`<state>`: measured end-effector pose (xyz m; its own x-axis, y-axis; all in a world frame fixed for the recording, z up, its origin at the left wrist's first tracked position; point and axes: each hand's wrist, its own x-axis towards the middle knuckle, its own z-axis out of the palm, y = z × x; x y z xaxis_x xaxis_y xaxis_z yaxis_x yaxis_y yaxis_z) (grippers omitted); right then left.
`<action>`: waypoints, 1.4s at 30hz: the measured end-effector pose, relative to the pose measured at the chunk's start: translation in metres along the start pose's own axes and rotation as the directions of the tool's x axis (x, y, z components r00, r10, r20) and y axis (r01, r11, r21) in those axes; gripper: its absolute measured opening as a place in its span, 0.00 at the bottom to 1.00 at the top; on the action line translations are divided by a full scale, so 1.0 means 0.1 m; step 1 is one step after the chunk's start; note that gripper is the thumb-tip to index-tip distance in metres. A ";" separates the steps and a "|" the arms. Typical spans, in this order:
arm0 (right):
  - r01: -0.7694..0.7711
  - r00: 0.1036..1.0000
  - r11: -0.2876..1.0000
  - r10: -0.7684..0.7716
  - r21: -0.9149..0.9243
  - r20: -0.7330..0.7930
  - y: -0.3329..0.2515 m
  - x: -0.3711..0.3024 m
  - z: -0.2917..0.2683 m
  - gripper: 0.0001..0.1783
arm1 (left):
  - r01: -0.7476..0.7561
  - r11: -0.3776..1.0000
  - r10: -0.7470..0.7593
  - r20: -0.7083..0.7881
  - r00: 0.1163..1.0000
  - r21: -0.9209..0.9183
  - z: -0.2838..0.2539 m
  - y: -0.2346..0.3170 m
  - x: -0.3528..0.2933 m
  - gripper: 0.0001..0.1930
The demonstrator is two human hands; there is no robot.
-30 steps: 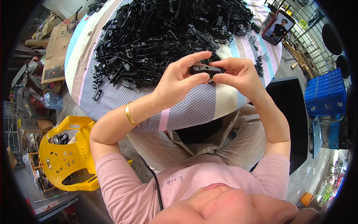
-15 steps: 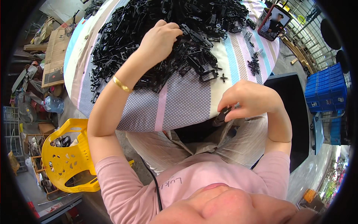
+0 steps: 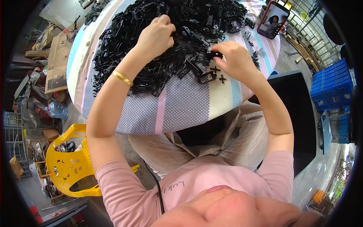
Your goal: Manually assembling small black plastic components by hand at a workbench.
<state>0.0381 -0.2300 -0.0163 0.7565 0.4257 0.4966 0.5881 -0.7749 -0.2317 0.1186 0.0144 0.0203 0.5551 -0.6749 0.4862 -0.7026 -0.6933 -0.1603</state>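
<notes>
A large heap of black plastic parts (image 3: 124,49) covers much of the round table. My left hand (image 3: 155,37) rests on the heap with its fingers curled down into it; what they hold, if anything, is hidden. At the heap's right edge, my right hand (image 3: 237,61) pinches a small black plastic part (image 3: 214,55) between thumb and fingers. Just below that hand lie a black cross-shaped piece (image 3: 222,79) and a second one beside it. A black rectangular frame piece (image 3: 207,78) sits next to them, at the heap's near edge.
A striped, dotted cloth (image 3: 185,102) covers the table (image 3: 145,126). At its far right stands a phone (image 3: 273,20) with a lit screen. A large black bin (image 3: 298,125) is to my right, near blue crates (image 3: 331,85). A yellow plastic chair (image 3: 72,166) stands at left.
My right hand has moved up and left from the table's near edge to the heap's right side. My left hand has shifted slightly left, still on the heap. The phone's picture has changed.
</notes>
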 end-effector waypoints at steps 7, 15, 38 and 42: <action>-0.062 0.998 0.985 0.058 0.160 0.032 0.00 0.02 -0.09 0.06 | 0.389 0.292 -0.448 0.234 0.863 -0.874 -0.40 0.44 -0.20 0.14; 0.130 0.981 0.990 -0.120 0.054 -0.152 -0.08 0.24 0.14 0.12 | 0.558 -0.140 -0.049 0.568 0.821 -0.818 -0.29 1.07 -0.60 0.12; 0.029 0.993 0.790 0.046 0.612 -0.107 -0.58 0.03 -0.17 0.12 | 0.491 -0.366 -0.340 0.604 0.721 -0.791 -0.34 0.98 -0.61 0.13; 0.079 0.983 0.863 0.018 0.500 -0.185 -0.65 -0.01 -0.17 0.12 | 0.466 -0.310 -0.375 0.557 0.741 -0.829 -0.34 1.00 -0.62 0.14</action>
<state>-0.0057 -0.1881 0.0120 0.7007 0.3179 0.6387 0.7098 -0.4015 -0.5788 -0.0010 -0.0045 0.0029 0.9227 -0.3810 -0.0581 0.1075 0.1095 0.9882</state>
